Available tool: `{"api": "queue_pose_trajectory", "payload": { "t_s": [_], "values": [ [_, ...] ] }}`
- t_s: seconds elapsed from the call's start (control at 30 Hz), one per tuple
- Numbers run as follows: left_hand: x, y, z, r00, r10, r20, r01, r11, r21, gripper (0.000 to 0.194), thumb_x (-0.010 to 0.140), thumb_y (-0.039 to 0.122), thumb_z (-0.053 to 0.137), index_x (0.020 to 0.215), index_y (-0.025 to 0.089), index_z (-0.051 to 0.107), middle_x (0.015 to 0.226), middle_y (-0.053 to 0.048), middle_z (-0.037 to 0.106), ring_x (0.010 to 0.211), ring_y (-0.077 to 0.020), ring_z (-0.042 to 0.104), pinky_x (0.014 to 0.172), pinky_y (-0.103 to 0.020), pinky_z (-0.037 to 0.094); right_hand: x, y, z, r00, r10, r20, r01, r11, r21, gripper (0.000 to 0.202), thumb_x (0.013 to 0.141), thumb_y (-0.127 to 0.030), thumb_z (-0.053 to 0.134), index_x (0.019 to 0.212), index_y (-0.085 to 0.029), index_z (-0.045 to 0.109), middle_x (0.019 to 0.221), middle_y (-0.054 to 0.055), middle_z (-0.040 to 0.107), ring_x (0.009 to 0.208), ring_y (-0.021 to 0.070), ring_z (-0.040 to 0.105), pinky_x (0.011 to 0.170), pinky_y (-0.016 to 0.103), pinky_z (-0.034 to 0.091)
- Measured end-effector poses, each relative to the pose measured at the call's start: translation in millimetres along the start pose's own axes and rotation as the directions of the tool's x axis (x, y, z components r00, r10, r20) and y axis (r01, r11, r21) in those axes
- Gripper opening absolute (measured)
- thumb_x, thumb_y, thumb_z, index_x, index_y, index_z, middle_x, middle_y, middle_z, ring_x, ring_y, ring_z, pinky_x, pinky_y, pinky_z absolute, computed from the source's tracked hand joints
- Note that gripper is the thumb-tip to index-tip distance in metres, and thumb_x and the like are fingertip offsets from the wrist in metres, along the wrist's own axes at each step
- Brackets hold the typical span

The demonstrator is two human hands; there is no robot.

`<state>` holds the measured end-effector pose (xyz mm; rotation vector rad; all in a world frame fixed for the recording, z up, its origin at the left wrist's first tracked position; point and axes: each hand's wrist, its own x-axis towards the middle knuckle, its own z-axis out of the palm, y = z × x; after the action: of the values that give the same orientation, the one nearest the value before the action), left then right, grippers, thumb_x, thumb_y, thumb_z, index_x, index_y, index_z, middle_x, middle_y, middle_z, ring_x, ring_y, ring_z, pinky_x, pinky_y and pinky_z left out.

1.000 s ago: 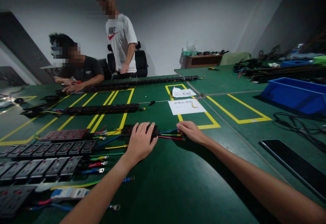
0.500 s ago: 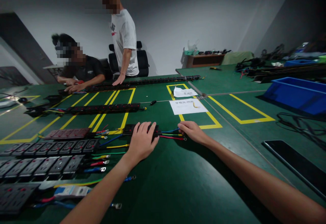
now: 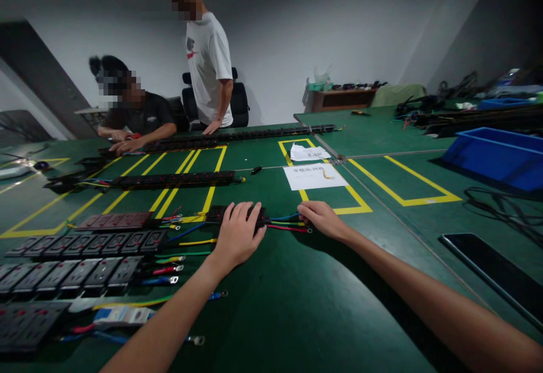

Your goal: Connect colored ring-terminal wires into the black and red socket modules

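A short black socket module lies on the green table, partly covered by my left hand. The fingers of that hand bend over its far side, with the thumb along the near side. Blue, green-yellow and red wires run out of its right end. My right hand pinches the end of the blue wire between thumb and fingers; the tip is hidden. The red wire's ring terminal hangs loose just below that hand. More wires leave the module's left end.
Rows of socket strips with ring-ended wires lie at left. Ahead are a long black strip and a printed sheet. A phone and blue bin are at right. Two people work across the table.
The standing person's hand has shifted right along the far strip. My hands hold the same positions on the module and the blue wire; the view has moved slightly.
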<state>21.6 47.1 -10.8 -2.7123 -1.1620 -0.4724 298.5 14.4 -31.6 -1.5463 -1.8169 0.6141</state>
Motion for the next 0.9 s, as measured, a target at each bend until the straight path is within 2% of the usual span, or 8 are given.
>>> {"api": "queue_pose_trajectory", "payload": {
  "t_s": [0.53, 0.6, 0.7, 0.77, 0.9],
  "values": [
    [-0.2, 0.1, -0.6, 1.0, 0.006, -0.009, -0.006, 1.0, -0.012, 0.054, 0.102, 0.044, 0.046, 0.148, 0.017, 0.051, 0.143, -0.015, 0.057, 0.134, -0.0315, 0.05, 0.119, -0.056, 0.032, -0.3, -0.1, 0.2, 1.0, -0.016, -0.002, 0.016, 0.999, -0.029, 0.046, 0.099, -0.049, 0.038, 0.068, -0.021, 0.058, 0.069, 0.002, 0.064, 0.065, 0.0179, 0.056, 0.061, 0.029, 0.035],
    [-0.2, -0.4, 0.5, 1.0, 0.007, -0.015, -0.007, 1.0, -0.014, 0.053, 0.102, 0.044, 0.045, 0.148, 0.018, 0.051, 0.143, -0.015, 0.057, 0.134, -0.0315, 0.05, 0.119, -0.056, 0.032, -0.5, -0.2, 2.0, 0.999, -0.024, -0.037, 0.023, 0.999, -0.045, 0.04, 0.1, -0.047, 0.039, 0.076, -0.021, 0.06, 0.074, 0.003, 0.065, 0.069, 0.0186, 0.058, 0.063, 0.029, 0.037],
    [-0.2, -1.1, 1.5, 1.0, 0.004, -0.02, -0.004, 1.0, -0.011, 0.052, 0.102, 0.043, 0.044, 0.148, 0.018, 0.051, 0.143, -0.015, 0.057, 0.134, -0.0313, 0.051, 0.119, -0.056, 0.033, -2.5, -2.1, 4.7, 0.993, -0.042, -0.109, 0.033, 0.996, -0.078, 0.03, 0.1, -0.044, 0.042, 0.102, -0.021, 0.062, 0.081, 0.002, 0.066, 0.073, 0.0197, 0.06, 0.067, 0.03, 0.039],
    [-0.2, -1.4, 1.7, 1.0, 0.003, -0.019, -0.003, 1.0, -0.008, 0.052, 0.103, 0.041, 0.044, 0.148, 0.017, 0.051, 0.144, -0.015, 0.057, 0.134, -0.0311, 0.05, 0.119, -0.056, 0.033, -4.7, -4.0, 5.8, 0.991, -0.069, -0.113, 0.056, 0.992, -0.115, 0.03, 0.1, -0.044, 0.046, 0.114, -0.021, 0.059, 0.086, 0.003, 0.066, 0.075, 0.0199, 0.061, 0.069, 0.031, 0.041],
    [-0.4, -1.5, 1.9, 1.0, 0.008, -0.015, -0.008, 1.0, -0.002, 0.052, 0.102, 0.04, 0.045, 0.148, 0.017, 0.05, 0.144, -0.015, 0.057, 0.134, -0.0309, 0.05, 0.118, -0.055, 0.033, -8.5, -6.3, 7.2, 0.983, -0.163, -0.085, 0.143, 0.968, -0.206, 0.028, 0.094, -0.039, 0.059, 0.117, -0.022, 0.058, 0.108, 0.007, 0.067, 0.082, 0.0194, 0.063, 0.072, 0.031, 0.045]
  ]
}}
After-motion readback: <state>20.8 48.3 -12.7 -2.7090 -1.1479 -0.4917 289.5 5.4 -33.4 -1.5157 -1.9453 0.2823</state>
